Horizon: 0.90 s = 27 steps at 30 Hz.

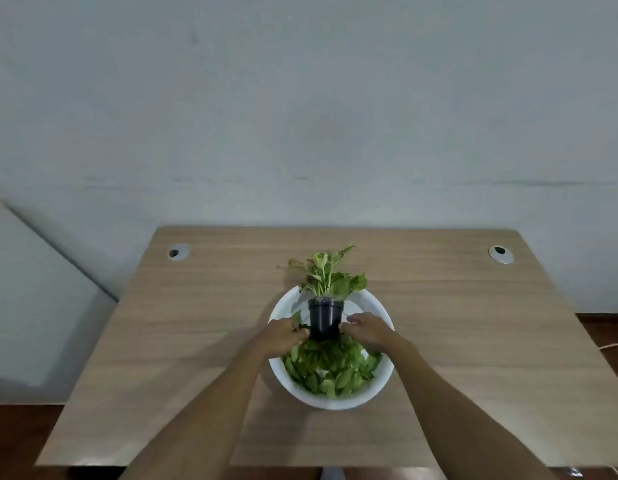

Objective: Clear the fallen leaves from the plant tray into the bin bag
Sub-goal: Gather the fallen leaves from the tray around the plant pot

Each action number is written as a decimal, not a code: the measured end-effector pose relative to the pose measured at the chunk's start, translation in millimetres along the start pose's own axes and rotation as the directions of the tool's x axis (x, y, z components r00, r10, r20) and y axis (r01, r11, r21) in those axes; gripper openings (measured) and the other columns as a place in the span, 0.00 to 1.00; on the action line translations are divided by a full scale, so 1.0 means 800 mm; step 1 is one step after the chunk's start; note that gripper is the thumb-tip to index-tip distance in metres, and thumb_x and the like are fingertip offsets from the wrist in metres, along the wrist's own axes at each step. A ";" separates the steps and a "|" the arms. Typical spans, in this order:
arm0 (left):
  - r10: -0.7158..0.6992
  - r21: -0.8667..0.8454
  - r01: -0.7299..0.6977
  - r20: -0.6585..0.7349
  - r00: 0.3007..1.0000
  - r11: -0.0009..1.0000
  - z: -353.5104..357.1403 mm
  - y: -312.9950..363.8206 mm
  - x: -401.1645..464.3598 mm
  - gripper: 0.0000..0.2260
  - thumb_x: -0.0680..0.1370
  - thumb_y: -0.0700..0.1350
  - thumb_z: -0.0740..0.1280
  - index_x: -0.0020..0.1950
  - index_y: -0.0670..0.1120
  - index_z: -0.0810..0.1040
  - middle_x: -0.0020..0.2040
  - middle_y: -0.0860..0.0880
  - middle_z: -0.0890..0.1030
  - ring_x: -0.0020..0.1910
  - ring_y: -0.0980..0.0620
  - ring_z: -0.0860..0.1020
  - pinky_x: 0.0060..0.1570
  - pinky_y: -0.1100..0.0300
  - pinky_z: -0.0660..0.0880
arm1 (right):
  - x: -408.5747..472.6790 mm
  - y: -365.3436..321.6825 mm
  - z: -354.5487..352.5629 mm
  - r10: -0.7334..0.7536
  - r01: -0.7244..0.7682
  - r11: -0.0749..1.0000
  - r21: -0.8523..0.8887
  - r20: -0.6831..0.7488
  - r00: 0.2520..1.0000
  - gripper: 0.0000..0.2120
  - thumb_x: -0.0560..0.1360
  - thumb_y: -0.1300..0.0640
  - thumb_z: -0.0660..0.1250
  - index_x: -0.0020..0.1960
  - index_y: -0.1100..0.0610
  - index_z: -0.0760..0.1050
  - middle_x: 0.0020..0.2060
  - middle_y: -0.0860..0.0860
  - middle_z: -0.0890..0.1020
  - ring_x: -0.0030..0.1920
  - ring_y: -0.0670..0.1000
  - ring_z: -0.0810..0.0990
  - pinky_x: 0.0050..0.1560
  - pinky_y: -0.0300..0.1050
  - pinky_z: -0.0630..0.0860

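The loose green fallen leaves (330, 370) lie heaped in the near half of the round white plastic plant tray (376, 393), a glossy shallow dish with a raised rim, standing at the middle of the pale wood-grain desk (196, 323). They look thin, soft and light, overlapping in a springy pile. Behind them, inside the tray, stands the small black plastic pot (324, 318), smooth and slightly tapered, carrying a variegated green-and-cream plant (330, 275) that leans away from the person.

The left hand (283, 336) and the right hand (368, 330) close in on the pot's lower sides from either flank, fingers curled against it; whether they truly clamp it or merely touch it is hard to tell at this angle. A leaf or two seems caught by the left fingers.

No bin bag is in view, so the leaves have nowhere visible to go. The likely risk is the pot: gripped low, with top-heavy foliage, it could tip and spill soil among the leaves. Light leaves could also scatter over the tray's low rim onto the desk.
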State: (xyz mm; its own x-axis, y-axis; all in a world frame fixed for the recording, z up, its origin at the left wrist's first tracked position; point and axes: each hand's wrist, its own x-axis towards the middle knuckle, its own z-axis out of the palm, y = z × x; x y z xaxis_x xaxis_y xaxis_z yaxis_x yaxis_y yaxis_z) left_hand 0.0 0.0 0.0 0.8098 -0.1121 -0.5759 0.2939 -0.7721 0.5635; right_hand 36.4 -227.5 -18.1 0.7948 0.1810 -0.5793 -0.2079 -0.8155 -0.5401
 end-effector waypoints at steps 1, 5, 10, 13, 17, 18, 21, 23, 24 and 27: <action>-0.004 -0.048 0.005 0.007 1.000 0.999 0.003 0.002 0.009 0.19 0.80 0.57 0.60 0.53 0.41 0.77 0.51 0.44 0.79 0.48 0.48 0.76 0.44 0.56 0.68 | 0.006 0.001 0.001 0.021 -0.021 0.999 0.030 0.011 1.000 0.33 0.77 0.38 0.61 0.76 0.55 0.65 0.75 0.52 0.68 0.63 0.54 0.78 0.59 0.47 0.77; -0.039 -0.192 0.045 0.033 0.999 0.980 0.013 0.005 0.037 0.18 0.79 0.57 0.62 0.54 0.43 0.78 0.51 0.44 0.80 0.50 0.47 0.78 0.48 0.55 0.72 | 0.022 0.004 0.003 0.100 -0.104 0.982 0.158 0.035 0.994 0.33 0.78 0.39 0.61 0.77 0.54 0.64 0.73 0.53 0.70 0.45 0.49 0.80 0.40 0.39 0.74; -0.025 -0.303 0.007 -0.056 0.998 0.953 0.028 0.018 0.058 0.13 0.80 0.50 0.63 0.57 0.42 0.77 0.51 0.42 0.82 0.47 0.47 0.79 0.46 0.56 0.72 | 0.034 0.000 0.009 0.157 -0.162 0.880 0.446 0.049 0.986 0.28 0.77 0.45 0.66 0.72 0.57 0.70 0.60 0.54 0.79 0.58 0.54 0.78 0.42 0.40 0.77; -0.010 -0.369 -0.020 -0.080 0.997 0.929 0.032 0.018 0.066 0.13 0.80 0.48 0.64 0.61 0.43 0.77 0.53 0.45 0.82 0.51 0.48 0.80 0.47 0.59 0.73 | 0.039 -0.004 0.018 0.160 -0.158 0.822 0.547 0.045 0.986 0.23 0.78 0.48 0.67 0.69 0.58 0.74 0.57 0.55 0.80 0.58 0.55 0.79 0.44 0.43 0.78; -0.017 -0.470 -0.020 -0.073 0.997 0.882 0.032 0.010 0.073 0.16 0.79 0.45 0.65 0.65 0.42 0.76 0.56 0.45 0.82 0.55 0.48 0.80 0.57 0.55 0.76 | 0.044 -0.005 0.021 0.143 -0.128 0.805 0.579 0.020 0.989 0.23 0.77 0.49 0.69 0.68 0.58 0.75 0.59 0.57 0.82 0.59 0.55 0.80 0.39 0.39 0.77; -0.020 -0.480 -0.016 -0.070 0.997 0.877 0.032 0.008 0.073 0.16 0.79 0.45 0.65 0.65 0.41 0.76 0.57 0.45 0.82 0.55 0.49 0.80 0.58 0.55 0.76 | 0.044 -0.004 0.022 0.137 -0.123 0.807 0.577 0.018 0.990 0.22 0.77 0.49 0.69 0.68 0.58 0.75 0.59 0.57 0.82 0.59 0.55 0.80 0.39 0.39 0.77; -0.001 -0.469 -0.033 -0.071 0.997 0.883 0.031 0.006 0.075 0.17 0.78 0.46 0.66 0.65 0.42 0.75 0.58 0.44 0.81 0.56 0.49 0.80 0.59 0.54 0.76 | 0.043 -0.003 0.023 0.126 -0.113 0.798 0.592 0.019 0.992 0.23 0.76 0.49 0.70 0.68 0.58 0.75 0.59 0.57 0.82 0.59 0.55 0.81 0.41 0.40 0.78; 0.021 -0.454 -0.058 -0.087 0.996 0.889 0.028 0.009 0.074 0.16 0.78 0.44 0.66 0.65 0.42 0.76 0.56 0.45 0.82 0.55 0.49 0.80 0.57 0.55 0.77 | 0.041 -0.005 0.020 0.126 -0.113 0.802 0.587 0.019 0.992 0.23 0.75 0.49 0.71 0.67 0.57 0.75 0.57 0.58 0.83 0.56 0.54 0.82 0.43 0.41 0.79; 0.034 -0.444 -0.075 -0.098 0.995 0.893 0.025 0.012 0.072 0.15 0.78 0.44 0.66 0.64 0.42 0.76 0.55 0.45 0.82 0.54 0.49 0.80 0.57 0.54 0.78 | 0.041 -0.006 0.018 0.127 -0.111 0.805 0.582 0.014 0.992 0.22 0.75 0.49 0.71 0.67 0.56 0.76 0.55 0.58 0.84 0.52 0.53 0.83 0.42 0.41 0.79; 0.086 -0.414 -0.134 -0.132 0.988 0.900 0.016 0.020 0.071 0.14 0.78 0.42 0.66 0.64 0.41 0.76 0.54 0.45 0.83 0.53 0.49 0.81 0.55 0.54 0.79 | 0.040 -0.013 0.009 0.109 -0.073 0.813 0.578 -0.028 0.994 0.22 0.75 0.52 0.72 0.67 0.56 0.75 0.50 0.60 0.85 0.40 0.51 0.82 0.36 0.41 0.75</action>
State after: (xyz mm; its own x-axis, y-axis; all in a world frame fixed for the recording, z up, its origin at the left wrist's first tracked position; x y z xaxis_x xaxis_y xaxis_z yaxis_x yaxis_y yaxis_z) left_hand 44.4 -26.5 -31.2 0.8919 -0.0950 -0.4421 0.3665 -0.4209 0.8298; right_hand 59.9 -209.0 -35.8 0.7832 0.0757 -0.6172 -0.5561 -0.3587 -0.7497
